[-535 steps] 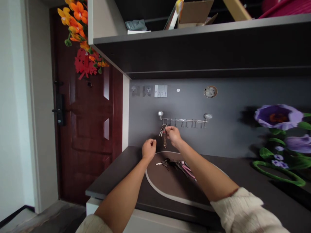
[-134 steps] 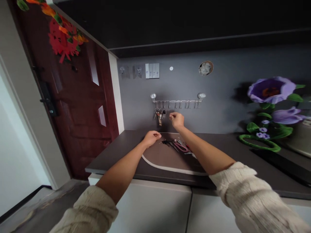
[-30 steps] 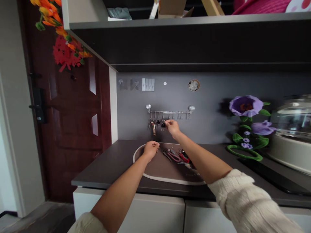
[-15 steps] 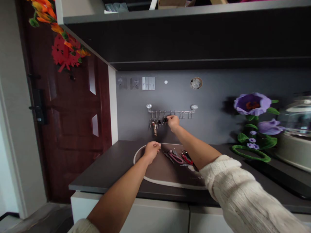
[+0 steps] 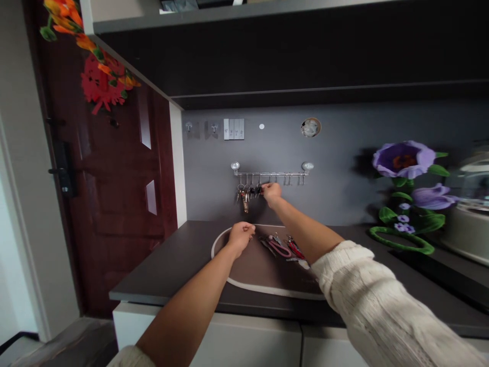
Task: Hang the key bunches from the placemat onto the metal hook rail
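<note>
My right hand (image 5: 272,194) is raised to a clear hook rail (image 5: 271,174) on the grey wall. Its fingers pinch a dark bunch of keys (image 5: 259,189), just under one of the middle hooks. Whether the ring sits on the hook I cannot tell. Left of it, several other bunches of keys (image 5: 244,199) hang from the rail. Lower down, my left hand (image 5: 241,238) hovers at the brown mat's left part, fingers curled closed, with nothing showing in them. On the mat (image 5: 263,278) lie keys with a pink strap (image 5: 280,248) and keys with a red strap (image 5: 295,250), partly behind my right forearm.
A dark shelf (image 5: 267,56) juts out overhead. Purple fabric flowers (image 5: 405,160) and a glass-topped appliance (image 5: 468,219) stand on the right of the counter (image 5: 164,265). Further left is a dark red door (image 5: 114,219). Small clear hooks (image 5: 214,128) stick to the wall.
The view has shifted slightly. My right hand and its keys have come a little closer to the hanging bunches. My left hand stays closed over the mat.
</note>
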`<action>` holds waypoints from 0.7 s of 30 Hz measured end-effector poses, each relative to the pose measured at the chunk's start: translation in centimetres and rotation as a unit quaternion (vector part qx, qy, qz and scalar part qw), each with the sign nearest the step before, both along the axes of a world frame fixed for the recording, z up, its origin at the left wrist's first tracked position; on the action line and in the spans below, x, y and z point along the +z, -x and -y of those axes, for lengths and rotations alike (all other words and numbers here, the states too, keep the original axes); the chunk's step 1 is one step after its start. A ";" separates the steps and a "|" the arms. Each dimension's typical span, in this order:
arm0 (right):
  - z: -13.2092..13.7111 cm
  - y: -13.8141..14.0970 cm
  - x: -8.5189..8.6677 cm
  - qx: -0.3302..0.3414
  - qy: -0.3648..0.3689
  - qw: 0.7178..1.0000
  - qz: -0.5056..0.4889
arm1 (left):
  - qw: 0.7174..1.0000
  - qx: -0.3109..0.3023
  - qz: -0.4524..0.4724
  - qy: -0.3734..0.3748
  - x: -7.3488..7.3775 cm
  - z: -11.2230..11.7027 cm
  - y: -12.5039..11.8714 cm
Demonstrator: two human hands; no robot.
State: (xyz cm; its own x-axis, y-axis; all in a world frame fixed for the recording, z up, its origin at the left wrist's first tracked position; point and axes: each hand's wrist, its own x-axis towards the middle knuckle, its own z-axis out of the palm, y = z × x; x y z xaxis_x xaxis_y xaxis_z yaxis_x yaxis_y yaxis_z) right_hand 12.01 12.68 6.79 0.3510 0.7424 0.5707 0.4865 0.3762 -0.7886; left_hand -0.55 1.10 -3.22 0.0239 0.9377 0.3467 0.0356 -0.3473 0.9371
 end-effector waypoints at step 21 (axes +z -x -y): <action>6.3 -0.9 -0.6 0.117 0.066 0.982 -0.130 | 0.999 -0.009 -0.033 -0.005 -0.4 0.0 0.4</action>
State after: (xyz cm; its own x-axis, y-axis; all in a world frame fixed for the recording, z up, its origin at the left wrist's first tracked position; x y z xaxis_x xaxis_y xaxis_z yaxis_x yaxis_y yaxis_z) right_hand 12.86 6.34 6.14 0.2829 0.8819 0.3772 0.1747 0.3393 -0.9243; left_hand -0.97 1.07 -3.63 0.0644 0.9332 0.3535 0.0902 -0.3582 0.9293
